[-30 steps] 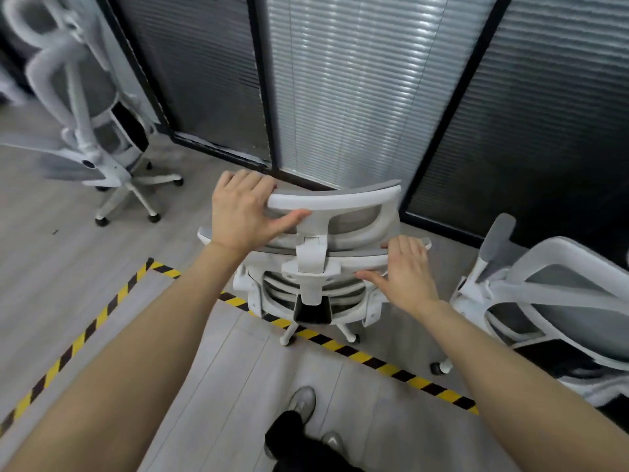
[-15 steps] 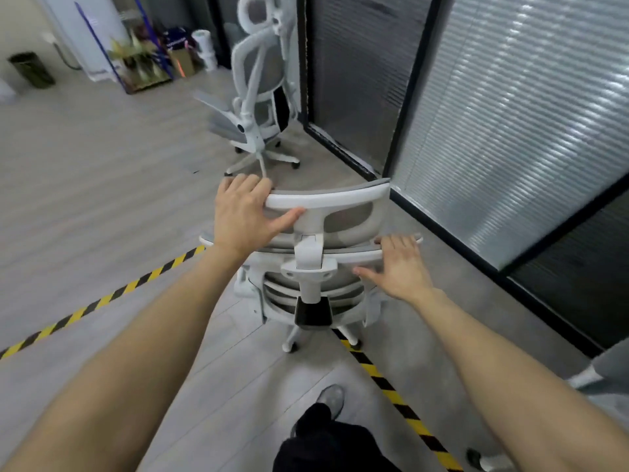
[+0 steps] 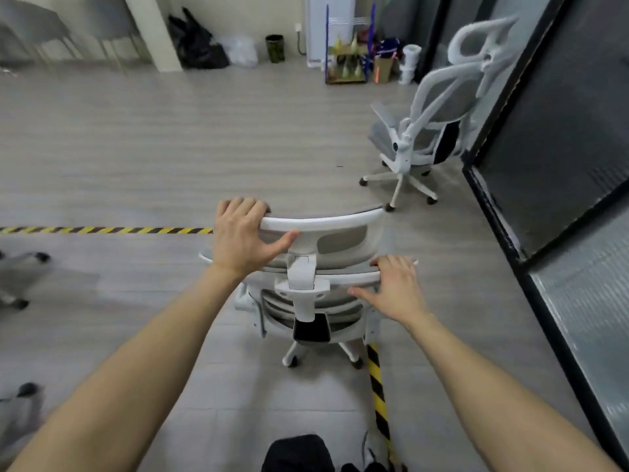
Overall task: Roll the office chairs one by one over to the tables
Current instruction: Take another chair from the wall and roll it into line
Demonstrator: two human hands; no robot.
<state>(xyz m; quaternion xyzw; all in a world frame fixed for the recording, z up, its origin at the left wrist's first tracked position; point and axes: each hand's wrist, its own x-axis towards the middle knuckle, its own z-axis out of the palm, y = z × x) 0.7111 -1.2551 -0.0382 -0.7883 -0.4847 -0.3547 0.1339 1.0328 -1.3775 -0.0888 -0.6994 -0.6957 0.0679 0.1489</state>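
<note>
Left hand (image 3: 243, 238) is gripping the left end of the headrest (image 3: 326, 223), fingers curling over the top edge, thumb hooking underneath. Right hand (image 3: 396, 287) is resting on the right end of the backrest's top rail, fingers laid over it, thumb spreading below; the grip there is looser, more flat than clamped. Both are on the white office chair (image 3: 313, 287), sitting at frame center, back facing the camera, seat pointing toward the top of the frame. Headrest and top rail are running left to right across the picture. Its castors (image 3: 293, 361) are standing beside a yellow-black floor tape (image 3: 377, 396) running down toward bottom center; another stretch of tape (image 3: 102, 230) is crossing at mid left, ending behind the left hand. Open grey floor is lying ahead of the chair. Second white chair (image 3: 429, 124) is standing at upper right, just beside the dark glass partition (image 3: 544, 131). Blurred chair legs (image 3: 17, 277) are showing at the left edge. Along the far wall: black bags (image 3: 197, 42), a dark bin (image 3: 275, 47), a cluttered rack (image 3: 350, 59).
</note>
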